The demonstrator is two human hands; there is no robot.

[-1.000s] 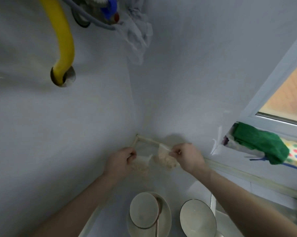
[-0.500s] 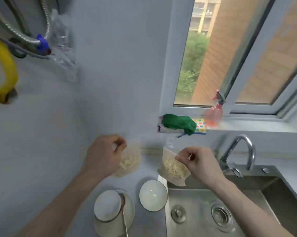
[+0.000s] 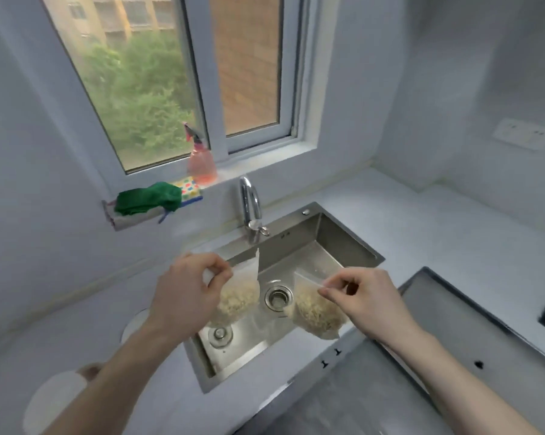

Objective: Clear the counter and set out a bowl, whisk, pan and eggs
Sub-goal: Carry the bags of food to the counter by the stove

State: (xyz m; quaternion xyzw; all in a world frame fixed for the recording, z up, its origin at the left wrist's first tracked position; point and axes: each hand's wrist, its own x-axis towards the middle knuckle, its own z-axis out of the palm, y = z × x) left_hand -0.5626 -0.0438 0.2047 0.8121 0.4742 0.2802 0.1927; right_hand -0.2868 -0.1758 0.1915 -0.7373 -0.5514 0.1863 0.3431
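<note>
now both hands hold clear bags of pale grains above the steel sink (image 3: 343, 243): the left hand (image 3: 183, 296) pinches the top of one bag (image 3: 238, 296), the right hand (image 3: 368, 301) pinches the other bag (image 3: 315, 312). a white bowl (image 3: 133, 324) sits on the worktop (image 3: 422, 227) left of the sink, mostly hidden by the left arm.

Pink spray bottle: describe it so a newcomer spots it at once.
Start at the window above the sink. On its sill, just left of the faucet, stands the spray bottle. It is the only upright translucent pink thing there; the green cloth beside it lies flat.
</note>
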